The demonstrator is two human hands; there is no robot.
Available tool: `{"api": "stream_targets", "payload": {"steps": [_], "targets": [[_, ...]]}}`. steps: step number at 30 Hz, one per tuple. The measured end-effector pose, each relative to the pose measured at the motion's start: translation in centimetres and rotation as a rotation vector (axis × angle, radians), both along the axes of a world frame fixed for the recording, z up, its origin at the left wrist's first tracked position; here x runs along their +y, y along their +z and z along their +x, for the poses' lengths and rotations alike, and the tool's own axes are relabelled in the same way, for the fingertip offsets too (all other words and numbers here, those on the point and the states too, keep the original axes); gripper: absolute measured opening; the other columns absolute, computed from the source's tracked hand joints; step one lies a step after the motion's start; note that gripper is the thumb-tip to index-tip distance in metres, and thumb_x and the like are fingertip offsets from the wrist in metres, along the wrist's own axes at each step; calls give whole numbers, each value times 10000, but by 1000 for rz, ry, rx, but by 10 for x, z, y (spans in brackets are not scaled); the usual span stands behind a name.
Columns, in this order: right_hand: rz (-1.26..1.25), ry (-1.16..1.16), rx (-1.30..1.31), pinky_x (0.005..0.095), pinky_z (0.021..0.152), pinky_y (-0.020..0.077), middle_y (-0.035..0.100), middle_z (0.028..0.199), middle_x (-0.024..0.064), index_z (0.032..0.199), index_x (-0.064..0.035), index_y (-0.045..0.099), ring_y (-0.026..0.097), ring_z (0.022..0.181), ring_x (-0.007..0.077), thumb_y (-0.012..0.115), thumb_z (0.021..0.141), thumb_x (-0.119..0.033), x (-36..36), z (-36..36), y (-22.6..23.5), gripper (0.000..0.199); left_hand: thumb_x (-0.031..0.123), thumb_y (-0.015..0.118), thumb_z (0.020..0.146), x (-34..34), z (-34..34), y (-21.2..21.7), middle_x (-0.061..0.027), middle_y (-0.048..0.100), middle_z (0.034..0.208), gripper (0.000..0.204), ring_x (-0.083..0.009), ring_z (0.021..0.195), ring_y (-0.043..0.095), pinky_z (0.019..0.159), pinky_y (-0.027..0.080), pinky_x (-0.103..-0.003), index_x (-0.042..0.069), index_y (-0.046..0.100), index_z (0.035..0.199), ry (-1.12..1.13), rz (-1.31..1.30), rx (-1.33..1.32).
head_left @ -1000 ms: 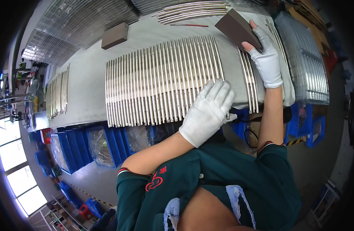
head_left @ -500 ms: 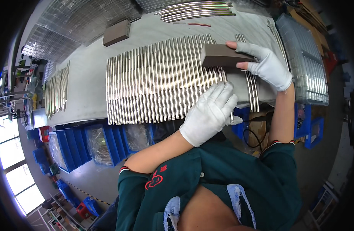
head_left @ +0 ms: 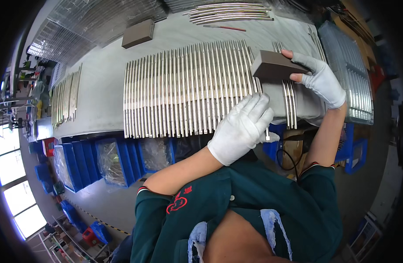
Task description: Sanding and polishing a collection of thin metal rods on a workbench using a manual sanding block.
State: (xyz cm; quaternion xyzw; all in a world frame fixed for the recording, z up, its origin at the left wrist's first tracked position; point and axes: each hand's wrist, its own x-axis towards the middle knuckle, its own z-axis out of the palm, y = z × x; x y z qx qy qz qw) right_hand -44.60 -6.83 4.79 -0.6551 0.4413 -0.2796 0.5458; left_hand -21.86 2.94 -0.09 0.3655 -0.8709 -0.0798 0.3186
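Observation:
Many slim silver metal rods (head_left: 179,96) lie side by side in a wide row on the pale-covered table. At the row's right end, my left hand (head_left: 243,127), in a white glove, rests with fingers over a metal rod (head_left: 267,133) and thumb beneath its near end. My right hand (head_left: 317,76), in a white glove with bare thumb and fingertip, grips a brown rectangular block (head_left: 276,65). The block is at the upper right of the row, partly hiding the rods there. To its near side are several separate rods (head_left: 289,105).
Another brown block (head_left: 138,33) sits at the back left. More rods (head_left: 230,13) and a thin red stick (head_left: 224,27) lie at the back. Clear plastic trays (head_left: 348,74) stand at the right. Blue bins (head_left: 80,164) are below the table's front edge.
My right hand has moved the brown block to the right, off part of the row. My left hand stays near the same rod end. The whole view has shifted slightly.

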Motion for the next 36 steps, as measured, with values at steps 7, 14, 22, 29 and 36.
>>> {"api": "stream_targets", "payload": {"steps": [7,14,22,29,36], "targets": [[-432,-125,-91,237,947,457,582,1282,54,1364,-73,492,555,1119,115,674,855,-47,-13,31,-10,541,409,738,686,-1,1,3,-152,558,1189,590,-339,1127,547,990,423,-422,32,544,1097,-23,44,-83],[-385,-12,427,351,1094,306,444,1430,144,1465,-159,351,434,1293,289,716,799,-419,-62,73,13,802,405,720,721,1,1,5,-157,515,1230,631,-341,1198,481,1040,352,-442,9,517,1168,-50,111,-218],[-124,197,-165,277,1017,387,560,1285,46,1407,-122,450,509,1174,135,692,858,-337,-99,90,-38,638,434,699,744,-1,1,-4,-183,512,1231,652,-362,1226,455,1056,332,-465,-3,512,1189,-14,82,-194],[-199,-145,-293,307,990,433,577,1233,75,1350,-53,488,555,1122,177,686,876,-240,-102,63,-36,547,483,692,736,-4,16,10,-187,515,1251,698,-374,1240,441,1070,305,-487,11,520,1221,-7,129,-194],[-289,-523,-874,323,977,442,514,1312,79,1401,-61,407,512,1187,207,625,894,-85,-98,52,-10,553,649,677,629,-8,20,16,-204,490,1301,951,-381,1290,396,1092,262,-528,7,476,1301,-37,210,-361]]}}
